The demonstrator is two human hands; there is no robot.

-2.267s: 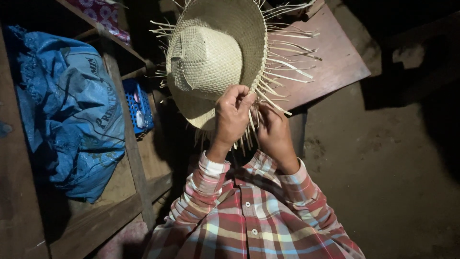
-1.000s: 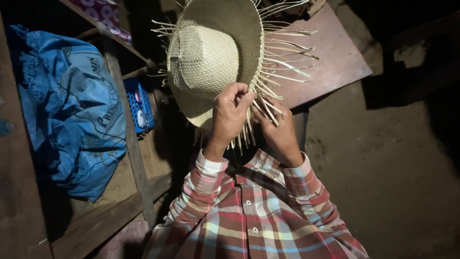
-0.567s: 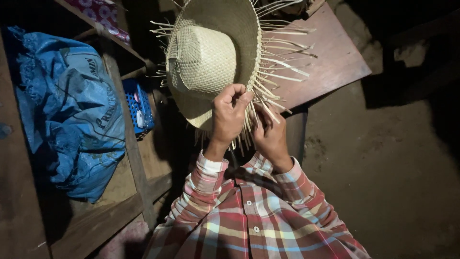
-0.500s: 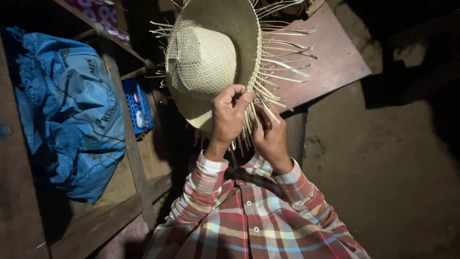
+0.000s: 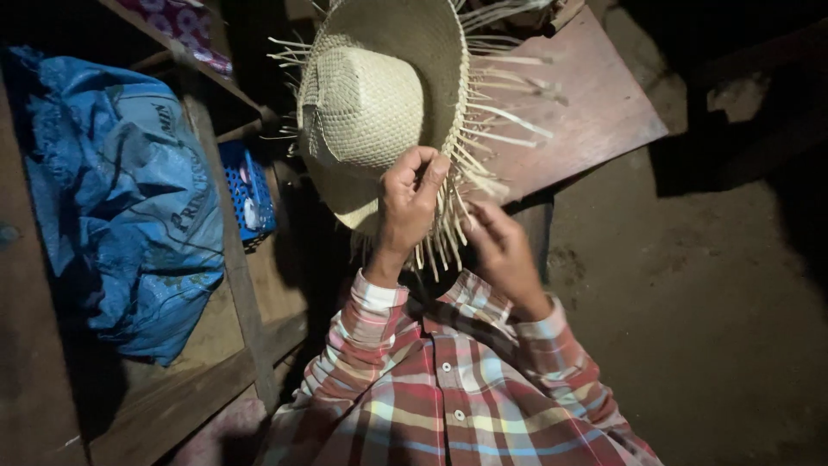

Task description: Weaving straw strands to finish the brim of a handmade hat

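At nine o'clock lies a crumpled blue sack (image 5: 121, 198) with dark lettering, a small blue crate (image 5: 248, 197) beside it. The left hand (image 5: 407, 203) pinches the straw hat (image 5: 379, 103) brim at twelve; the right hand (image 5: 500, 250), loosely curled, fingers loose strands (image 5: 448, 237), which could snap if overbent.

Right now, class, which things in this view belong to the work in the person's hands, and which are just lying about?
In the work:
- woven straw hat, unfinished
- loose straw ends around its brim
- left hand, gripping the brim
- right hand, at the strands

Lying about:
- blue sack on the wooden frame
- small blue basket
- reddish wooden board under the hat
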